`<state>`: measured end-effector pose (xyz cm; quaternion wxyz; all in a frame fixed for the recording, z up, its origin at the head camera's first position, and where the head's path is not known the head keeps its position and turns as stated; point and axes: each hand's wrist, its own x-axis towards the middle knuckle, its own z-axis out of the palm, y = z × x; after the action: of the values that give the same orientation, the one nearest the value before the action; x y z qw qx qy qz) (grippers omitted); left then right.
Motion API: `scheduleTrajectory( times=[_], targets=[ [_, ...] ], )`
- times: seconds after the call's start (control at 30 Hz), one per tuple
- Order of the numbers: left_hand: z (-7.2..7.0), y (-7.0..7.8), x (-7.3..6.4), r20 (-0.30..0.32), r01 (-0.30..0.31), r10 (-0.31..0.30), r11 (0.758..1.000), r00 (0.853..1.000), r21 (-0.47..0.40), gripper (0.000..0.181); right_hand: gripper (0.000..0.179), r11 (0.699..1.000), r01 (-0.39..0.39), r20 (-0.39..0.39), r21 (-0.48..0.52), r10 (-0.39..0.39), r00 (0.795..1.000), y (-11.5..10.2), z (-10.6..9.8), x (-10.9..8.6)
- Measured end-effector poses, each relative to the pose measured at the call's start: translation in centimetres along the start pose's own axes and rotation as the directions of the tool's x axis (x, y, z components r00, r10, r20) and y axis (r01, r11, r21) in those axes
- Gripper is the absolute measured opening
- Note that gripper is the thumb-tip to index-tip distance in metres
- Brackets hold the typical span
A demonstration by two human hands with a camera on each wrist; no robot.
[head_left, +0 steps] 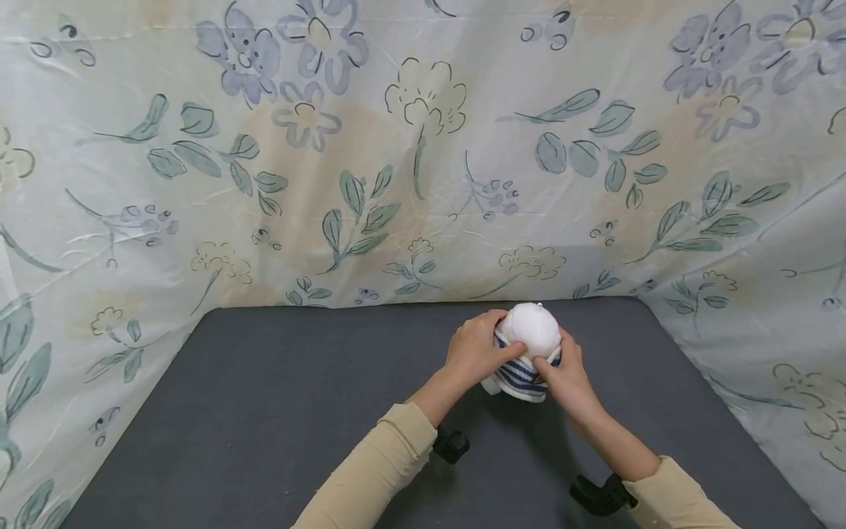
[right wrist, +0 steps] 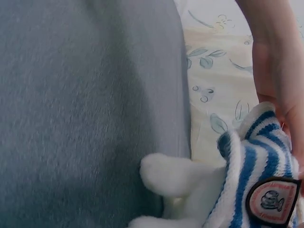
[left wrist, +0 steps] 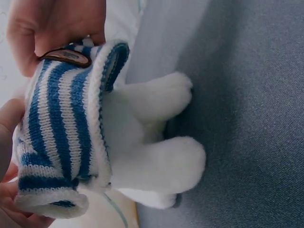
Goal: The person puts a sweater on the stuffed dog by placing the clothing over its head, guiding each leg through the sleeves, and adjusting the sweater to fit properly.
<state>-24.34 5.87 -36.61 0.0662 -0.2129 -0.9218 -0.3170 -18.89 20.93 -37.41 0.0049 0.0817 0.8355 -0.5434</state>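
Note:
Both hands hold a white plush toy [head_left: 532, 329] near the far edge of the table. It wears a blue-and-white striped knitted sweater [left wrist: 61, 118] with an oval-looking patch [right wrist: 273, 202] on it. My left hand [head_left: 477, 349] grips the toy's left side, thumb across the sweater's neck. From the other side my right hand [head_left: 567, 373] grips it, its thumb pressed just below the head. Two stubby white legs [left wrist: 161, 164] stick out below the sweater's hem, close over the table. The toy's face is hidden in all views.
A dark grey table [head_left: 297, 411] spreads beneath the hands. Behind it and at both sides hangs a pale cloth [head_left: 423, 220] with printed flowers and leaves. Black wrist mounts [head_left: 601, 496] hang under the forearms.

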Motion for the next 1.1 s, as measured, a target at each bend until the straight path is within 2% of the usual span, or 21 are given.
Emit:
scheduleTrajectory(
  times=[0.3,0.63,0.9,1.1],
  targets=[
    [0.1,0.2,0.2,-0.032,0.029,-0.028,0.999,0.999,0.040,0.055,0.081,0.999,0.026,0.017,0.035,-0.026,1.000,0.1,0.1,-0.3],
    [0.3,0.2,0.1,-0.080,0.041,-0.040,0.999,0.996,0.016,0.051,0.083,0.999,0.044,0.005,0.008,-0.044,0.999,0.5,0.4,-0.7],
    [0.3,0.2,0.1,-0.055,0.085,-0.086,0.996,0.995,-0.020,0.053,0.069,0.993,0.068,-0.028,0.102,-0.065,0.997,1.3,0.9,-0.7],
    [0.4,0.4,0.1,-0.060,0.097,-0.097,0.995,0.993,-0.018,0.052,0.068,0.984,0.044,-0.077,0.175,-0.030,0.997,0.8,1.6,-0.8]
  ],
)
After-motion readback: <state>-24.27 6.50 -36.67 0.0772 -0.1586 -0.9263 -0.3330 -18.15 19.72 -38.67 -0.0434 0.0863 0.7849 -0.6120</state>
